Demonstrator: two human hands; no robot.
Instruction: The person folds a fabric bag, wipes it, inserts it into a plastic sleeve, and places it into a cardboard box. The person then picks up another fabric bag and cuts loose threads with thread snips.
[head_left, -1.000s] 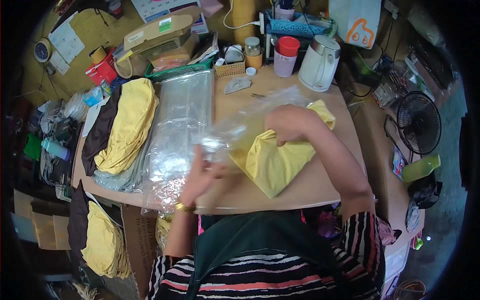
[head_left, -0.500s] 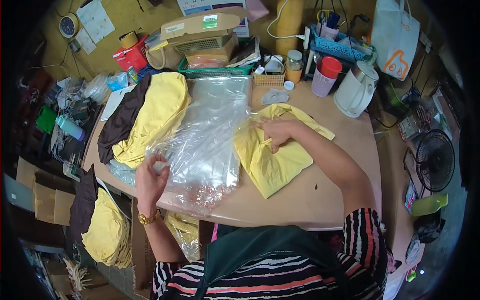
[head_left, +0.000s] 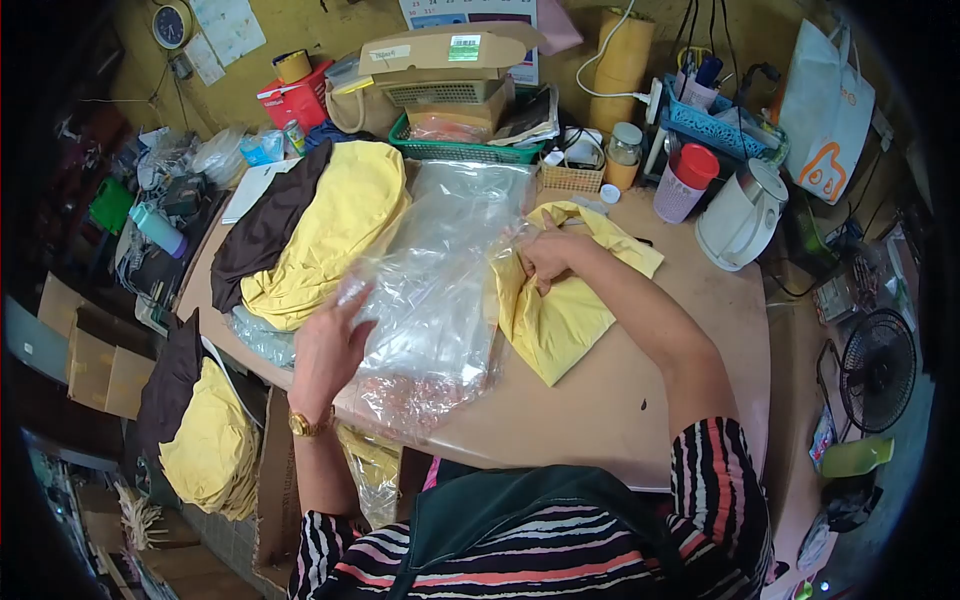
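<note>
The right hand [head_left: 548,258] is pinching yellow cloth [head_left: 553,325], grip closed; the left hand [head_left: 328,345] is blurring over clear plastic [head_left: 440,270], hold unclear; the plastic, clinging, could be dragging folds loose.

Small packing workshop: plastic bags [head_left: 440,260] on counter [head_left: 600,425], yellow cloth stack [head_left: 335,230] and cardboard box [head_left: 90,368] left (kettle [head_left: 740,218] far right).

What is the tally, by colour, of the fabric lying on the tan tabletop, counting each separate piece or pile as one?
Yellow fabric: 2 (the creased yellow fabric piece at the right hand, the long yellow fabric pile)
Dark brown fabric: 1 (the long dark brown fabric bundle alongside that pile)
Total: 3
</note>
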